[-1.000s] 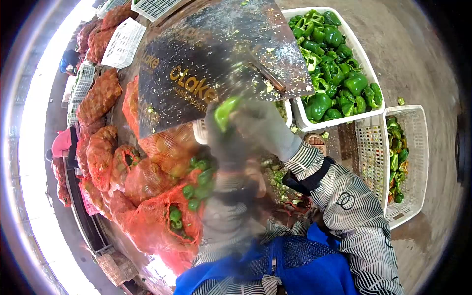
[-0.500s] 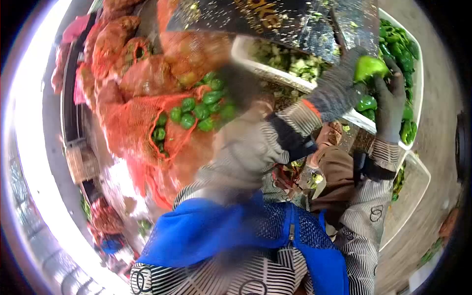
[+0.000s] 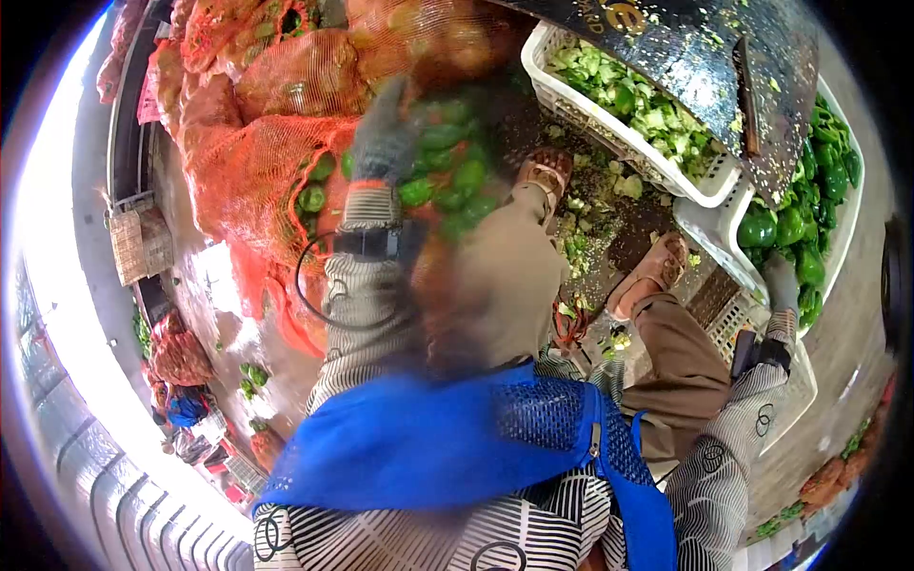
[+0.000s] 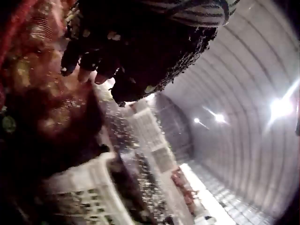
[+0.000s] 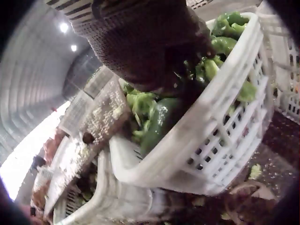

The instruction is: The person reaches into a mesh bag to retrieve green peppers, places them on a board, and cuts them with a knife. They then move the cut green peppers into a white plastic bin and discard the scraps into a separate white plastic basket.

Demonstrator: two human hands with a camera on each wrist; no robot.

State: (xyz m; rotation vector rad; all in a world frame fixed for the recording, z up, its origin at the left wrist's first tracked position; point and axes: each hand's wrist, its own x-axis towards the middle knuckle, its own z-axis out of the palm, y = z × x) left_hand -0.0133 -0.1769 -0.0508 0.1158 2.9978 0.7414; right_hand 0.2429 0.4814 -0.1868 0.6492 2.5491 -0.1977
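Observation:
In the head view, the gloved left hand (image 3: 386, 138) hovers or rests over the orange net sack (image 3: 252, 181), beside loose green peppers (image 3: 443, 138); blur hides any contact. The left wrist view has that hand (image 4: 136, 54) with its fingers extended and nothing between them. The gloved right hand (image 3: 781, 281) is at the near side of a white crate (image 3: 855, 205) of cut green peppers (image 3: 790, 226). From the right wrist, this hand (image 5: 154, 47) reaches over the crate rim (image 5: 220, 84) beside a dark green pepper (image 5: 161, 119); its fingertips are hidden.
A dark board (image 3: 666, 43) carrying a knife (image 3: 745, 100) slants over a white crate (image 3: 624, 147) of pale green pieces. Below it, scraps litter the floor around two sandalled feet. Full net sacks (image 3: 300, 76) lie at the left; another white crate (image 3: 795, 390) stands at the right.
The hands were together at a light green pepper, first by the board, then above the pepper crate. They have parted: left to the net sack, right lower at the crate. The head view has shifted.

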